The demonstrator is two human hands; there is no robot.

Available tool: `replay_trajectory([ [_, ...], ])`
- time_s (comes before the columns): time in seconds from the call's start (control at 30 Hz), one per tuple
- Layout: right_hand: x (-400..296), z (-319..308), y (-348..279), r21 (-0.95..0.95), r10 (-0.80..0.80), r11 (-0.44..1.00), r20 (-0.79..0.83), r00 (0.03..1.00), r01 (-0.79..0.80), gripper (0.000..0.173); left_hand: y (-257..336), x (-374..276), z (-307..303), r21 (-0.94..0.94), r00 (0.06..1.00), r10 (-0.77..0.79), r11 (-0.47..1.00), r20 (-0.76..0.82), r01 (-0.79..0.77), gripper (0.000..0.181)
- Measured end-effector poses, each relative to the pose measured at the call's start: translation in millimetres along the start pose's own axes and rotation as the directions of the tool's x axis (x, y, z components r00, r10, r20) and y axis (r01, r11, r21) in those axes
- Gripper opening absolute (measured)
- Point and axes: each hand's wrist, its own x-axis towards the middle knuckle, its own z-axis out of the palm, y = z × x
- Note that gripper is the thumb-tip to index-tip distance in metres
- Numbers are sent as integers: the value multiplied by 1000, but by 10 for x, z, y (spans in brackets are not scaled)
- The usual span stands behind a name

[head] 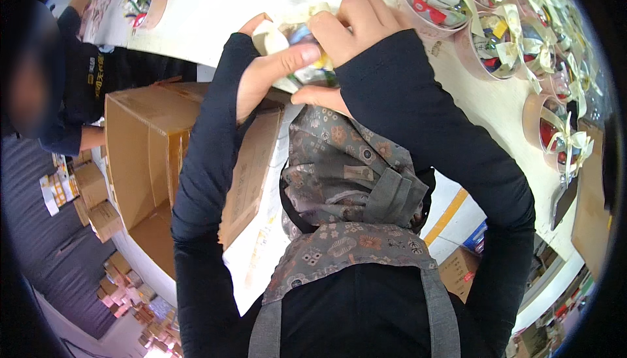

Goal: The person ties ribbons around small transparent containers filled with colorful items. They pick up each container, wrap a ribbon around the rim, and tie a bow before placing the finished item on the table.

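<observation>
Between both hands, over the near edge of the white table [205,20], is a round container [269,39] with colourful wrapped contents and a pale ribbon at its top. My left hand [267,71] grips its left side, the thumb across the front. Around its right side are the curled fingers of my right hand [350,34], near the ribbon; that thumb lies below the container. Motion blur and my fingers hide much of it. Similar round pink boxes [433,3] with clear covers and cream bows stand to the right.
A large open cardboard box [142,162] stands left of my left arm, and a cardboard flap [252,181] lies beside it. Another person [73,83] in dark clothes is at the far left. More filled pink containers [156,12] are at the table's upper left. Stacked cartons [90,181] stand beyond.
</observation>
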Motion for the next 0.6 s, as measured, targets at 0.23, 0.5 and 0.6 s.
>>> replay_trajectory([
  [0.23,-81,295,370,626,311,707,142,940,-329,81,59,194,-144,116,977,36,991,212,-62,66],
  [0.5,-19,165,412,731,180,577,320,930,-363,82,33,176,-125,108,978,-37,994,204,15,73],
  [0.6,19,221,457,706,155,621,315,936,-340,83,-97,156,-54,-49,988,81,996,131,-75,78],
])
